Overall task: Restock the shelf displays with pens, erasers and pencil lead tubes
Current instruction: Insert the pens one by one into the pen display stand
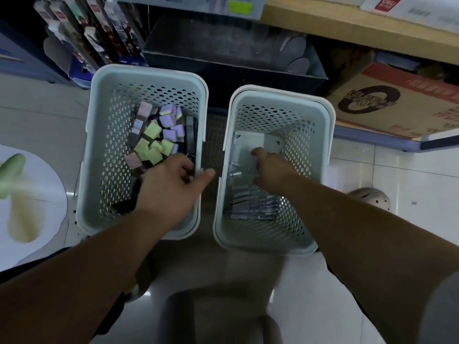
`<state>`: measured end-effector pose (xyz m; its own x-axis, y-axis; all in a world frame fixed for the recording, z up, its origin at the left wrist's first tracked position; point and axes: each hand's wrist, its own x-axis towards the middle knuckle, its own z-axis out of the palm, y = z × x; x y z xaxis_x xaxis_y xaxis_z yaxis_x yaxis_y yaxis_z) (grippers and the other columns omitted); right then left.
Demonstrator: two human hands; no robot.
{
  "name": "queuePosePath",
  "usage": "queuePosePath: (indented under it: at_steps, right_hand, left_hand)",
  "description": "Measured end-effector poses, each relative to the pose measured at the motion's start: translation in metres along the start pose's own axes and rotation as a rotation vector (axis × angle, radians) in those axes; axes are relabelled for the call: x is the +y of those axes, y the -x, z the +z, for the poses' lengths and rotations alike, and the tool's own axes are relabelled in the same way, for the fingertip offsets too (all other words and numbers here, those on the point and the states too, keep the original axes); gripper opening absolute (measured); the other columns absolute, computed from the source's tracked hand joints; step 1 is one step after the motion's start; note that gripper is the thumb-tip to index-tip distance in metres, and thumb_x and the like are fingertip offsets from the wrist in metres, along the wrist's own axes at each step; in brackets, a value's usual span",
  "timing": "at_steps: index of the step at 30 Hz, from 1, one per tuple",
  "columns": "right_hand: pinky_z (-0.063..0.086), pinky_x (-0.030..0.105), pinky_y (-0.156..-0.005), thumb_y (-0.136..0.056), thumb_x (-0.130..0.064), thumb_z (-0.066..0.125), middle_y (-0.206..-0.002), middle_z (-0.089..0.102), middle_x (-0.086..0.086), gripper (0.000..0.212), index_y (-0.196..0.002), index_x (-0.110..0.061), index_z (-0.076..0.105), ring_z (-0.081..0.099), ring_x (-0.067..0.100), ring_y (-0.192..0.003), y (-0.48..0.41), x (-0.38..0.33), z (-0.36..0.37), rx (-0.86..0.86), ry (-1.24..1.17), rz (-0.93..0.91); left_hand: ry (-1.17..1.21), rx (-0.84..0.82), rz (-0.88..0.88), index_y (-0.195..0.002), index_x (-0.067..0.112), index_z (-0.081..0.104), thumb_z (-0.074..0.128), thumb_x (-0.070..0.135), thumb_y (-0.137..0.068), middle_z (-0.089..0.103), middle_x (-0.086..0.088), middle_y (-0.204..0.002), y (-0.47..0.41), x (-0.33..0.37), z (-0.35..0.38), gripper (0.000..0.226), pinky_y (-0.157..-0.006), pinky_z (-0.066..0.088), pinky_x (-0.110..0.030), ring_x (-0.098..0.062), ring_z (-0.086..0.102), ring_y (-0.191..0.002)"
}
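Note:
Two pale teal perforated baskets stand side by side on the floor. The left basket (99, 135) holds several purple, yellow-green and pink erasers (159, 135) and dark pencil lead tubes (190, 132) along its right wall. My left hand (171, 187) is inside it, fingers curled down among the dark tubes, thumb out over the right rim; the grip is hidden. The right basket (320, 135) holds clear-wrapped pens (250, 202) at its near end. My right hand (270, 170) reaches into it, forefinger and thumb spread over a clear packet (236, 171).
A dark open box (223, 55) and hanging card packs (94, 33) sit behind the baskets. A cardboard carton (397, 105) lies under a wooden shelf (347, 23) at the right. A white round stool (37, 194) stands left. Pale tiled floor (397, 175) surrounds everything.

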<state>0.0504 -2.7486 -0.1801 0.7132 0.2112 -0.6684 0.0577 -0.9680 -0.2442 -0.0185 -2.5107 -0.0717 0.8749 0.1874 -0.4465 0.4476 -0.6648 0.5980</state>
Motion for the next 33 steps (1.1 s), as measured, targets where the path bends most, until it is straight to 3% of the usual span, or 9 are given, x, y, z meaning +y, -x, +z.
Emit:
queuePosePath:
  at_steps: [2, 6, 9, 13, 15, 19, 26, 33]
  right_hand:
    - [0.047, 0.037, -0.099, -0.081, -0.030, 0.079, -0.135, 0.058, 0.014, 0.083, -0.151, -0.022, 0.035, 0.054, 0.034, -0.122, -0.002, -0.003, 0.004, 0.004, -0.033, 0.047]
    - [0.049, 0.036, -0.100, -0.084, -0.036, 0.075, -0.134, 0.060, 0.005, 0.054, -0.134, -0.025, 0.058, 0.056, 0.028, -0.121, 0.001, -0.017, 0.010, -0.103, 0.102, -0.047]
    - [0.051, 0.039, -0.098, -0.085, -0.037, 0.072, -0.124, 0.064, 0.004, 0.038, -0.121, -0.028, 0.068, 0.059, 0.027, -0.113, 0.009, -0.019, 0.017, -0.133, 0.141, -0.075]
    - [0.049, 0.030, -0.085, -0.084, -0.036, 0.073, -0.119, 0.066, 0.008, 0.038, -0.118, -0.019, 0.071, 0.062, 0.026, -0.106, 0.016, -0.013, 0.024, -0.157, 0.146, -0.103]
    - [0.046, 0.029, -0.081, -0.078, -0.046, 0.079, -0.116, 0.065, 0.007, 0.050, -0.118, -0.017, 0.069, 0.061, 0.025, -0.104, 0.018, -0.012, 0.025, -0.190, 0.157, -0.111]
    - [0.053, 0.032, -0.084, -0.062, -0.057, 0.087, -0.110, 0.065, 0.006, 0.065, -0.112, -0.019, 0.070, 0.063, 0.024, -0.098, 0.021, -0.018, 0.027, -0.228, 0.186, -0.125]
    - [0.043, 0.026, -0.076, -0.081, -0.043, 0.076, -0.108, 0.070, 0.009, 0.040, -0.109, -0.015, 0.072, 0.066, 0.025, -0.097, 0.030, -0.017, 0.044, -0.265, 0.147, -0.125]
    - [0.048, 0.033, -0.091, -0.084, -0.042, 0.073, -0.117, 0.068, 0.008, 0.042, -0.117, -0.017, 0.066, 0.063, 0.026, -0.106, 0.034, -0.020, 0.045, -0.302, 0.138, -0.142]
  left_hand:
    - [0.026, -0.090, -0.010, -0.098, 0.022, 0.047, 0.071, 0.048, -0.087, 0.053, 0.013, -0.071, 0.002, 0.004, 0.007, 0.037, -0.049, 0.031, -0.015, 0.000, 0.051, -0.062]
    - [0.002, -0.111, -0.004, -0.110, 0.022, 0.043, 0.068, 0.047, -0.089, 0.052, 0.011, -0.079, 0.000, -0.002, 0.010, 0.041, -0.055, 0.035, -0.022, -0.006, 0.050, -0.069]
    - [-0.016, -0.044, 0.020, -0.135, 0.020, 0.042, 0.063, 0.064, -0.082, 0.052, -0.003, -0.120, 0.008, 0.000, 0.013, 0.072, -0.079, 0.043, -0.031, -0.019, 0.055, -0.100]
    - [-0.202, -0.053, 0.081, -0.158, 0.017, 0.011, 0.059, 0.064, -0.086, 0.029, -0.012, -0.149, 0.018, 0.005, 0.028, 0.098, -0.091, 0.048, -0.042, -0.033, 0.048, -0.126]
    - [-0.224, -0.027, 0.093, -0.159, 0.013, 0.003, 0.055, 0.062, -0.089, 0.026, -0.015, -0.153, 0.020, 0.003, 0.037, 0.100, -0.089, 0.050, -0.043, -0.037, 0.049, -0.126]
    - [-0.192, 0.030, 0.096, -0.159, 0.012, 0.004, 0.054, 0.058, -0.092, 0.027, -0.018, -0.153, 0.021, 0.000, 0.046, 0.096, -0.083, 0.051, -0.045, -0.041, 0.051, -0.122]
    - [-0.195, 0.023, 0.089, -0.159, 0.013, 0.002, 0.052, 0.057, -0.093, 0.025, -0.019, -0.155, 0.021, -0.001, 0.047, 0.094, -0.085, 0.050, -0.046, -0.041, 0.049, -0.125]
    - [-0.173, 0.016, 0.082, -0.159, 0.016, 0.000, 0.050, 0.057, -0.094, 0.028, -0.017, -0.152, 0.020, -0.002, 0.047, 0.092, -0.085, 0.049, -0.044, -0.038, 0.050, -0.123]
